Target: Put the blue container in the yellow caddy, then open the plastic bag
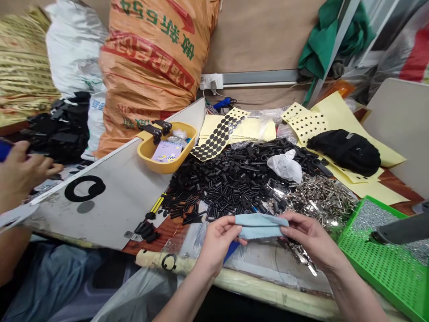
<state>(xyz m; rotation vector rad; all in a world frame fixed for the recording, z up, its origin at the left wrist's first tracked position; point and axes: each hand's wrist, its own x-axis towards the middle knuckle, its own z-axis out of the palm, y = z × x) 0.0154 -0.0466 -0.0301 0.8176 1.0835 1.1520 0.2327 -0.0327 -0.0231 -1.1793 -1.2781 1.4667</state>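
Observation:
A folded light-blue cloth (259, 226) with a zigzag-cut edge is stretched between my two hands, above the near edge of the table. My left hand (219, 243) pinches its left end between thumb and fingers. At the other end, my right hand (308, 239) grips the cloth in the same way. Just beyond the cloth lies a wide heap of small black plastic parts (228, 179). A pile of shiny metal pieces (321, 199) spreads behind my right hand. Something blue shows partly under the cloth, too hidden to name.
A green basket (372, 264) holds small metal parts, with a dark grey tool (402, 230) over it. A yellow bin (167, 167) hangs on the left divider (117, 214). Sticker sheets (214, 138) and a black pouch (345, 152) lie behind. A co-worker's hand (25, 174) is at far left.

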